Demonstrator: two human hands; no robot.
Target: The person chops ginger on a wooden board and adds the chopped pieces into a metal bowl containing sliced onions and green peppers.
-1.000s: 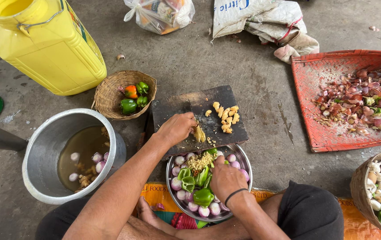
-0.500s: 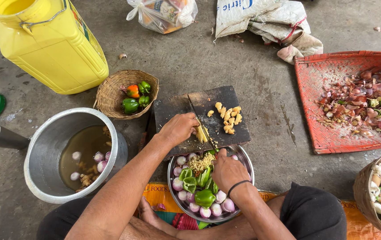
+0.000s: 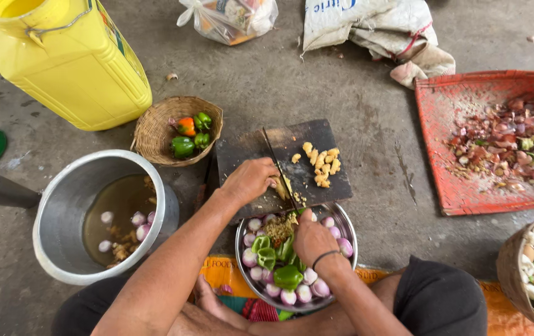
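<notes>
A: The chopping board (image 3: 304, 152) looks like dark, matt, worn wood; the knife (image 3: 277, 163) blade is thin dull metal.

B: The steel plate (image 3: 346, 223) shines, the big pot (image 3: 67, 193) is brushed metal, the basket (image 3: 155, 134) woven cane, the floor (image 3: 366, 124) rough concrete

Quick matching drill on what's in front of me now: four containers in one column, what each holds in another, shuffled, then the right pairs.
Things:
1. small wicker basket
2. large metal pot
3. red woven tray
4. steel bowl

Contents:
A. murky water with a few peeled onions
B. onion skins and vegetable scraps
C. small green and orange peppers
D. peeled onions, cut green pepper, minced bits

Pairs: 1-C, 2-A, 3-B, 4-D
</notes>
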